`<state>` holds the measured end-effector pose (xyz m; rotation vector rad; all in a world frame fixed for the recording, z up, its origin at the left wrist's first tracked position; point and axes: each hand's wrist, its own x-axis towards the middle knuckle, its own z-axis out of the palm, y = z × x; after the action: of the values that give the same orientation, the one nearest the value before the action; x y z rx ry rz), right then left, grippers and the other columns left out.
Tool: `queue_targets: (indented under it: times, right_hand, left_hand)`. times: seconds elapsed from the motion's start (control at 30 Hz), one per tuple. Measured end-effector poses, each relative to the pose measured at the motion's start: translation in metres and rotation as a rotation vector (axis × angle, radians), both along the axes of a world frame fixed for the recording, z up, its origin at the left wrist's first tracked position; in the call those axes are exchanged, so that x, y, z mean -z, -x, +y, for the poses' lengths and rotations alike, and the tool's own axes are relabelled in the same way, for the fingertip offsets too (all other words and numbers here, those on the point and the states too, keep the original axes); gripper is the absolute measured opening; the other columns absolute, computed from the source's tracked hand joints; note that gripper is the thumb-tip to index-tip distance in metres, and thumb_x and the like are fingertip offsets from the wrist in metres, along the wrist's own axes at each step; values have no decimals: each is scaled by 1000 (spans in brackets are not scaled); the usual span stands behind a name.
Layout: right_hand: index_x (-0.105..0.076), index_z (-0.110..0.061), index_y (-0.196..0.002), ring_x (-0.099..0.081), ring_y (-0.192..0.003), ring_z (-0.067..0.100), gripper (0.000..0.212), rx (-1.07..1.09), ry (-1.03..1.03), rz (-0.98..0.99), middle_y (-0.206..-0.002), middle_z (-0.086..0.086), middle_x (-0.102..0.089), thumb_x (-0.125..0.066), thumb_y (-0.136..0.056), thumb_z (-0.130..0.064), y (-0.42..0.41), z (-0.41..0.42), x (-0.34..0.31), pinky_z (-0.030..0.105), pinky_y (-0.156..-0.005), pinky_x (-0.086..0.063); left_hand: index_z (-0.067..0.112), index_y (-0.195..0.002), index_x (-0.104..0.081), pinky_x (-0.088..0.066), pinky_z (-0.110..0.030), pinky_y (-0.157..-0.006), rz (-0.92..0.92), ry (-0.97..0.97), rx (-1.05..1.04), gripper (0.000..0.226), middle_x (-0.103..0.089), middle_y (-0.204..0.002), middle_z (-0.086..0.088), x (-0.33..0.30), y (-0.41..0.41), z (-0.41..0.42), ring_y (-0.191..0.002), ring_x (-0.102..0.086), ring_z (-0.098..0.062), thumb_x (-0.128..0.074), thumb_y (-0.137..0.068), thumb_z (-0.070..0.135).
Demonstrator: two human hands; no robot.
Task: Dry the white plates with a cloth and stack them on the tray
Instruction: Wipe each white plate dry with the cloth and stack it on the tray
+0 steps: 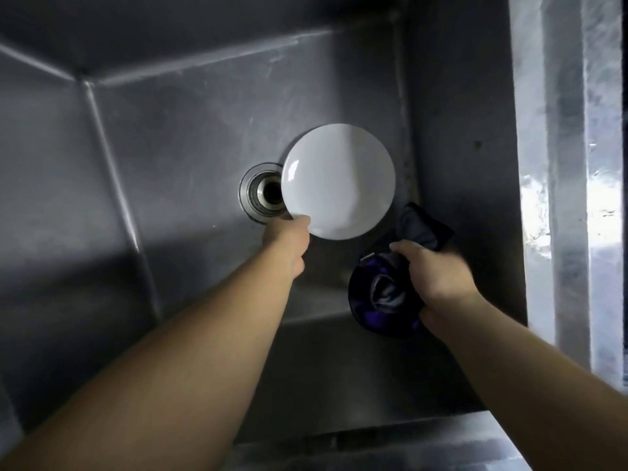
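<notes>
- Broadly, a deep stainless-steel sink (190,137) filled most of the view, and its bright right-hand rim (571,164) ran down the frame edge; no tray and no further plates were to be seen.
- Over the basin a single white plate (338,181) was held aloft by its near-left rim, its face turned up toward the camera and partly covering what lay below.
- A dark cloth with purple patches (384,294) was bunched beside and below the plate, apart from it, with no contact between the two.
- The plate's rim was pinched by the left hand (289,237), thumb on the upper face; the fingers beneath were hidden.
- The cloth was gripped in the curled fingers of the right hand (438,277).
- A round drain (258,195) was half hidden behind the plate's left edge.
- The step in hand was judged to be the start of drying: the plate lifted, the wiping not yet begun.
- The next move was judged to call for the cloth to be brought onto the plate's face while the rim was kept steady, since a wet rim pinched at one edge could slip.
</notes>
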<state>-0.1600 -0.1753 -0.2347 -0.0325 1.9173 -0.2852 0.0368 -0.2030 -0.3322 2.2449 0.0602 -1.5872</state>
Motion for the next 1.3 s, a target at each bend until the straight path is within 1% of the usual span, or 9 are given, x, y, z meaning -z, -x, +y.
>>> queue_targets:
  times: [0.2,0.4,0.5,0.6,0.8,1.03,1.17,1.23,1.3]
  right_hand:
    - [-78,-14,-98,-80,-71,25,19,9,130,18,-77,1,-81,-84,-82,-25,2,13,-15,36,-60,-64]
    - [-71,-23,-112,-79,-89,30,46,39,232,-3,-99,7,-81,-85,-67,-25,-4,24,-54,50,-84,-66]
    - [-71,-23,-111,-80,-79,28,42,60,249,-10,-92,7,-81,-86,-72,-21,-9,28,-79,44,-72,-67]
    - [-70,-22,-106,-78,-61,24,28,123,261,-39,-74,4,-79,-82,-81,-15,-17,29,-109,35,-53,-61]
    - [-78,-14,-90,-75,-57,24,7,88,358,-106,-76,12,-78,-76,-83,-11,-42,31,-181,34,-53,-60]
    - [-68,-43,-92,-69,-75,4,13,-417,690,133,-81,-24,-73,-64,-85,-32,-73,20,-265,27,-60,-49]
    - [-58,-52,-99,-57,-86,-23,25,-838,921,261,-90,-43,-64,-55,-92,-28,-85,8,-298,3,-62,-41]
    - [-59,-49,-127,-56,-108,-22,40,-1002,1035,270,-113,-38,-67,-57,-99,-22,-85,2,-308,-3,-86,-37]
    - [-52,-34,-152,-50,-138,3,49,-1145,1090,287,-150,-14,-59,-58,-104,-25,-84,-6,-317,16,-111,-34]
  left_hand:
    - [16,-97,-57,-66,-36,-68,88,143,-222,22,-72,-118,-11,-22,12,0,-107,-74,-30,-61,-96,-6]
    - [11,-99,-56,-67,-45,-81,148,222,-156,19,-70,-120,-11,-78,-2,-7,-115,-70,-30,-65,-93,-4]
    - [12,-114,-61,-66,-51,-83,162,245,-134,27,-69,-127,-10,-115,-20,3,-117,-69,-30,-64,-93,-5]
    - [8,-120,-68,-67,-41,-72,207,267,-119,30,-74,-123,-12,-159,-42,22,-109,-73,-30,-61,-95,-7]
    - [5,-115,-67,-67,-48,-78,314,332,-108,26,-77,-114,-17,-245,-78,63,-97,-76,-35,-55,-96,-9]
    - [4,-121,-63,-66,-46,-72,421,513,-85,30,-82,-103,-11,-334,-87,96,-94,-79,-33,-57,-96,-11]
    - [21,-134,-59,-65,-46,-76,476,652,-39,51,-78,-120,-10,-380,-82,106,-105,-77,-34,-53,-96,-13]
    - [27,-137,-59,-65,-48,-81,484,725,6,58,-75,-127,-10,-404,-77,108,-109,-76,-32,-52,-96,-14]
    - [26,-138,-60,-64,-49,-84,456,793,4,60,-76,-124,-9,-425,-69,110,-103,-76,-29,-52,-96,-15]
